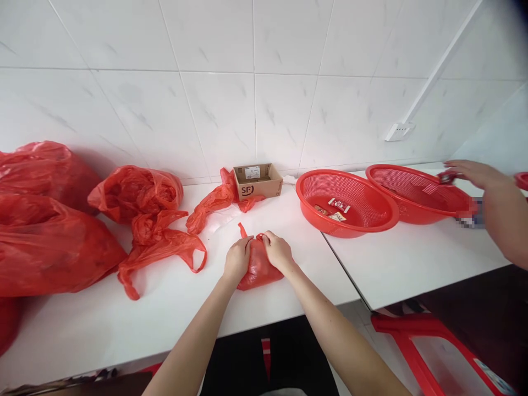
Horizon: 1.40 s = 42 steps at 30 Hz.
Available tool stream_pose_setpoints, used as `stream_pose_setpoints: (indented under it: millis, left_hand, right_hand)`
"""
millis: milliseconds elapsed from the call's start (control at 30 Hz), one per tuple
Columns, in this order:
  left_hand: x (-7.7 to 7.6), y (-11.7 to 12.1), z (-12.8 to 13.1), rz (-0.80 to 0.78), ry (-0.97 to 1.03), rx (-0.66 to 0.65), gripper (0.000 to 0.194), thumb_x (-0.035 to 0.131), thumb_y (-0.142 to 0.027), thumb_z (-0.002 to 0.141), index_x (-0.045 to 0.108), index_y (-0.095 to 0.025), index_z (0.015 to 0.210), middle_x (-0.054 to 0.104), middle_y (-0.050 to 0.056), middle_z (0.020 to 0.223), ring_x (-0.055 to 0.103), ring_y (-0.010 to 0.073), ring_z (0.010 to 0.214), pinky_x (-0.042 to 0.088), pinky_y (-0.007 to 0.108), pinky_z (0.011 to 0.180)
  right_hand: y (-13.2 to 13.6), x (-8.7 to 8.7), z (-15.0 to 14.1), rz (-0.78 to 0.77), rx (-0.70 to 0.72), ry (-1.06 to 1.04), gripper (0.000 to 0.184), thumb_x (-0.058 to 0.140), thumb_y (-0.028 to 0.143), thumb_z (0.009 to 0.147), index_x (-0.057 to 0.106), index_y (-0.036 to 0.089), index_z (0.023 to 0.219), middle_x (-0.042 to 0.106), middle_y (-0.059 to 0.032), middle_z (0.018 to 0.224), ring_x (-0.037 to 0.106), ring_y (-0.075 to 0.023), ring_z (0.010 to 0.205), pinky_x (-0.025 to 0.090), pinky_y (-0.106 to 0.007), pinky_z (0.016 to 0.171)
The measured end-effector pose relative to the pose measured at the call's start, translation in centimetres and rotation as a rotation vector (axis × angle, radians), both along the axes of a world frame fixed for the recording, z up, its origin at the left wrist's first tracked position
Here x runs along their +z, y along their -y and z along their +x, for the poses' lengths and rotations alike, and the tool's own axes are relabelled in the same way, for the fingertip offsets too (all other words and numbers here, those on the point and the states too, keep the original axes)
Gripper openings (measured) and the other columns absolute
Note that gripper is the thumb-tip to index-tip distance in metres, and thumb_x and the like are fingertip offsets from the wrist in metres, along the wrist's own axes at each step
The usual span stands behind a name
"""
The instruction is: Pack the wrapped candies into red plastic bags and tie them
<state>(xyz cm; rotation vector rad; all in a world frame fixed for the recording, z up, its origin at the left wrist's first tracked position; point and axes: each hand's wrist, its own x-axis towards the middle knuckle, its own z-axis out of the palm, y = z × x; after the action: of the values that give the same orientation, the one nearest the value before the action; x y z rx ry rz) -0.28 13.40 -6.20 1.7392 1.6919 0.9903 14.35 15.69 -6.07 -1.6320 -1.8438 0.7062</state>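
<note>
A small red plastic bag (259, 269) lies on the white table (173, 308) in front of me. My left hand (237, 259) and my right hand (279, 251) both pinch its gathered top, fingers closed on the plastic, one on each side of the knot. A loose tail of the bag sticks up between the hands.
Several large red bags (49, 242) are piled at the left. A small cardboard box (258, 181) stands by the tiled wall. Two red baskets (344, 203) (416, 192) sit on the right; another person's hand (474, 173) reaches over the far one. A red stool (424, 341) stands below.
</note>
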Motion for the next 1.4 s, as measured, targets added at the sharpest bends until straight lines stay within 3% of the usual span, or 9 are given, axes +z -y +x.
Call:
stream_pose_setpoints:
  millis: [267,500,667,767,833,967,1100,1233,1400]
  left_hand:
    - [0.2,-0.3,-0.1,-0.059,0.345,0.041,0.029,0.061,-0.035,0.087,0.067,-0.019,0.111,0.067,0.010,0.118,0.058,0.0252,0.116,0.037,0.049,0.106]
    - [4.9,2.7,-0.4,0.005,0.937,-0.051,0.044,0.060,-0.044,0.085,0.061,-0.023,0.124,0.069,0.008,0.113,0.064,0.0203,0.105,0.049,0.035,0.093]
    - [4.5,3.4,-0.5,0.034,1.153,-0.006,0.032,0.075,-0.038,0.070,0.070,-0.024,0.098,0.063,-0.002,0.081,0.063,0.0095,0.077,0.051,0.024,0.079]
    - [3.9,3.6,-1.3,0.055,1.171,0.026,0.028,0.075,-0.038,0.068,0.070,-0.024,0.091,0.059,-0.004,0.074,0.060,0.0076,0.073,0.050,0.024,0.083]
    - [4.5,3.6,-1.6,0.022,1.119,0.005,0.026,0.072,-0.038,0.072,0.071,-0.022,0.093,0.059,-0.003,0.074,0.059,0.0083,0.070,0.050,0.025,0.081]
    - [7.7,3.0,-0.8,-0.127,0.884,-0.144,0.027,0.075,-0.032,0.073,0.074,-0.017,0.094,0.067,0.004,0.079,0.061,0.0160,0.077,0.048,0.031,0.080]
    - [10.3,2.6,0.8,-0.180,0.703,-0.269,0.019,0.078,-0.031,0.069,0.074,-0.015,0.079,0.069,0.004,0.074,0.062,0.0203,0.074,0.047,0.035,0.077]
    - [9.8,2.5,1.2,-0.112,0.701,-0.267,0.024,0.066,-0.038,0.079,0.067,-0.016,0.070,0.064,0.001,0.067,0.056,0.0154,0.064,0.045,0.030,0.068]
    - [8.7,2.6,1.3,-0.074,0.725,-0.258,0.027,0.063,-0.042,0.082,0.062,-0.017,0.071,0.061,0.001,0.072,0.056,0.0146,0.069,0.045,0.028,0.068]
  right_hand:
    - [-0.9,0.4,0.4,-0.105,0.006,-0.237,0.024,0.046,0.033,0.088,0.050,0.021,0.067,0.058,-0.0004,0.068,0.052,-0.0175,0.068,0.035,-0.029,0.066]
    - [0.7,6.3,2.0,-0.114,0.121,-0.804,0.043,0.033,0.062,0.090,0.040,0.022,0.076,0.062,-0.0033,0.080,0.058,-0.0158,0.071,0.045,-0.029,0.067]
    - [0.5,7.6,1.9,-0.228,0.117,-1.333,0.048,0.061,0.060,0.077,0.033,0.022,0.068,0.029,0.0088,0.053,0.033,-0.0080,0.045,0.041,-0.026,0.056]
    - [-0.3,7.0,2.6,-0.214,0.073,-1.317,0.050,0.061,0.060,0.077,0.031,0.022,0.065,0.019,0.0115,0.050,0.020,-0.0058,0.042,0.037,-0.023,0.051]
    - [-0.3,7.7,2.7,-0.216,0.101,-1.286,0.048,0.062,0.058,0.077,0.035,0.021,0.065,0.025,0.0110,0.049,0.022,-0.0053,0.041,0.036,-0.023,0.050]
    - [0.7,12.5,0.9,-0.178,0.394,-1.010,0.034,0.064,0.049,0.081,0.054,0.018,0.072,0.057,0.0019,0.066,0.049,-0.0084,0.055,0.042,-0.024,0.058]
    - [0.8,15.9,-1.3,-0.048,0.584,-0.570,0.024,0.063,0.041,0.083,0.060,0.018,0.085,0.065,-0.0016,0.088,0.060,-0.0139,0.083,0.046,-0.027,0.075]
    - [-0.1,14.2,-0.7,0.126,0.448,-0.398,0.027,0.048,0.048,0.092,0.054,0.021,0.091,0.062,0.0013,0.089,0.057,-0.0137,0.085,0.043,-0.027,0.078]
    - [-0.5,11.6,1.2,0.056,0.392,-0.300,0.017,0.043,0.040,0.094,0.045,0.024,0.090,0.049,0.0076,0.060,0.050,-0.0121,0.057,0.037,-0.025,0.060]
